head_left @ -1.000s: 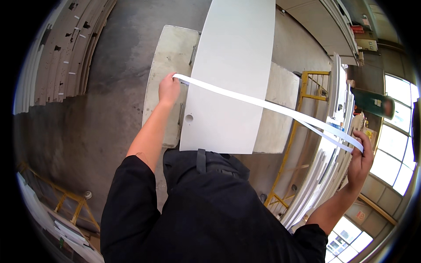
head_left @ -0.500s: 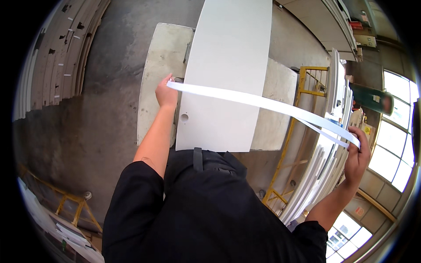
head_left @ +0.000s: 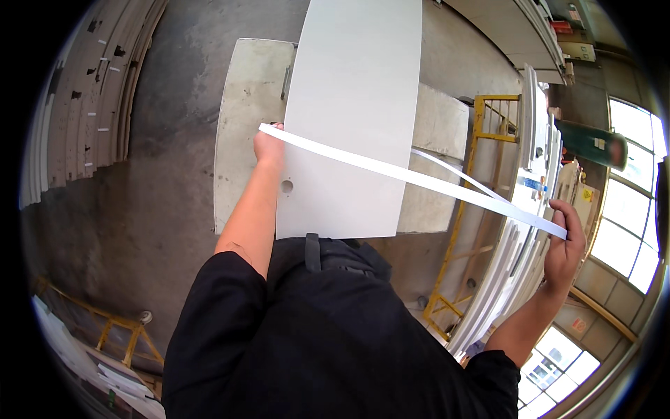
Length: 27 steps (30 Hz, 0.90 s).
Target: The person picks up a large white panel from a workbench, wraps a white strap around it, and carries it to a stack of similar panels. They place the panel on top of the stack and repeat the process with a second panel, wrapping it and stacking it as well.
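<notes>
A long white flexible strip [head_left: 380, 166], like edge banding, is stretched across in front of me. Its left end is held in my left hand [head_left: 269, 148], closed over the left edge of a white panel [head_left: 349, 105]; most of its fingers are hidden. Out to the right and clear of the panel, my right hand [head_left: 567, 248] grips the strip with curled fingers. A second, narrower-looking length runs from beyond the panel's right edge and meets the main one near the right hand. The panel lies flat, with a round hole near its left edge.
Under the panel, a worn pale bench top [head_left: 440, 122] sticks out on both sides. Stacked boards [head_left: 91, 91] stand at the far left. On the right are a yellow metal frame [head_left: 497, 136] and a row of white panels [head_left: 492, 286]. Another yellow frame [head_left: 118, 322] is at lower left.
The strip has turned narrower to view and its second length has swung away toward the panel. My left hand has rolled over slightly and moved down; the right hand has shifted a little left.
</notes>
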Each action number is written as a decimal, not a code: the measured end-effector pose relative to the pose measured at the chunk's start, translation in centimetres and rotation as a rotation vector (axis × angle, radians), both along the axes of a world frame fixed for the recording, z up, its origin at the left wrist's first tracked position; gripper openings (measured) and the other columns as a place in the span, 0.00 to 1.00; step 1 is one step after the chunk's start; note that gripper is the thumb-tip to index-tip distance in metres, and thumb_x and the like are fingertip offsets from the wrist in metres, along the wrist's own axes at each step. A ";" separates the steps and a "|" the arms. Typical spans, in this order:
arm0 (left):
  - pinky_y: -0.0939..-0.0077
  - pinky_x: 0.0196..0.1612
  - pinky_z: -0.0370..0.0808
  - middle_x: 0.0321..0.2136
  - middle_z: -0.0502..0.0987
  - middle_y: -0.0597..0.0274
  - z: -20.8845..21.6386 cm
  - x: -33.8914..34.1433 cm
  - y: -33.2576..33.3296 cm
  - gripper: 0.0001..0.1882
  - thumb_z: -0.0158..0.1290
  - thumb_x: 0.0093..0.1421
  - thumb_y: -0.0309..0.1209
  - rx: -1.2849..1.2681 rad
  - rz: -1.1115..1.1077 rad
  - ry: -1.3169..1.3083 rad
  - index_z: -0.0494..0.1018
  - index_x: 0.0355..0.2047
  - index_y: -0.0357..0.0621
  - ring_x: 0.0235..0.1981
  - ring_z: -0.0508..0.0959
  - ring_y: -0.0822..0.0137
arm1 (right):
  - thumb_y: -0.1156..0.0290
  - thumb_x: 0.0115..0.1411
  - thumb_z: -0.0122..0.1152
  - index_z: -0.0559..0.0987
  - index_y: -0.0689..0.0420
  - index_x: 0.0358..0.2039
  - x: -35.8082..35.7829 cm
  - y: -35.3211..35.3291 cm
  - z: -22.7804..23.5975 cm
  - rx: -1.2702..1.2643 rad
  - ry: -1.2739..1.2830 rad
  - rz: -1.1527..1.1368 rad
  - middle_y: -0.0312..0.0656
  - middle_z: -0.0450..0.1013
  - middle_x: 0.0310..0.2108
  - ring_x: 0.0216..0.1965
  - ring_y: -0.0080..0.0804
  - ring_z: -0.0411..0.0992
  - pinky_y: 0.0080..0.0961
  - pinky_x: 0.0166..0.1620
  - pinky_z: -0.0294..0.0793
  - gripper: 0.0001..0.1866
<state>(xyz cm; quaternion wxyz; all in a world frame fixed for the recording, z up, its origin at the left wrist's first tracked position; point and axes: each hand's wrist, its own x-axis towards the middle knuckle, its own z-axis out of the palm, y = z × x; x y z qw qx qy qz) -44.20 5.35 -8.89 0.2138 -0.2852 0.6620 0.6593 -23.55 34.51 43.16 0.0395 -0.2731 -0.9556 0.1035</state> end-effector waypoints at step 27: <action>0.53 0.46 0.77 0.40 0.82 0.48 2.1 -4.1 -3.9 0.14 0.53 0.59 0.38 -0.716 -0.761 0.236 0.82 0.39 0.45 0.43 0.81 0.45 | 0.70 0.68 0.56 0.80 0.62 0.43 1.6 -1.0 -0.7 0.003 0.005 -0.047 0.39 0.77 0.36 0.40 0.26 0.71 0.23 0.46 0.70 0.10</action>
